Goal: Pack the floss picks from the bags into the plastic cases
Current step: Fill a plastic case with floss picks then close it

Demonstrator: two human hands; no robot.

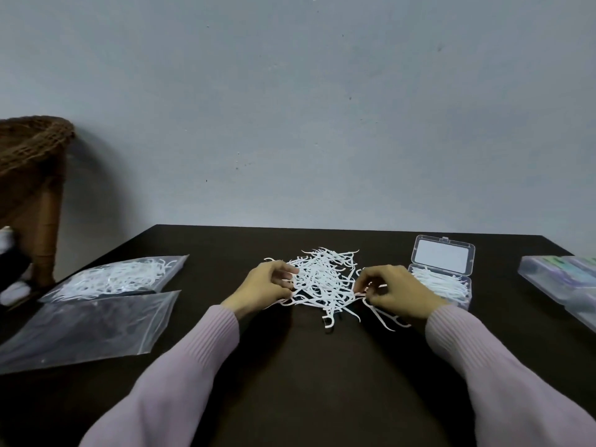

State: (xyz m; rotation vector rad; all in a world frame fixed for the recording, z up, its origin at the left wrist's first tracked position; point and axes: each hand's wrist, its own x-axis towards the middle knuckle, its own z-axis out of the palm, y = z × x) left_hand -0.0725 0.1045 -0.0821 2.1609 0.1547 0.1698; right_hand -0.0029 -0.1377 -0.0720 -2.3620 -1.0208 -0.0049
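- Pale grey wall fills the upper half of my view; below it a dark table spreads across the lower frame.
- At centre frame I see a loose pile of white floss picks lying on the table.
- My left hand sits at the pile's left edge, fingers curled and touching the outer picks; whether they pinch any I cannot tell.
- My right hand is at the pile's right edge, fingertips pinching picks; a few strays lie just below it.
- Right of that hand, an open plastic case holds picks, lid upright.
- More cases sit at the far right.
- At left, a filled bag lies beyond an empty-looking bag.
- A wicker chair stands at the left edge.
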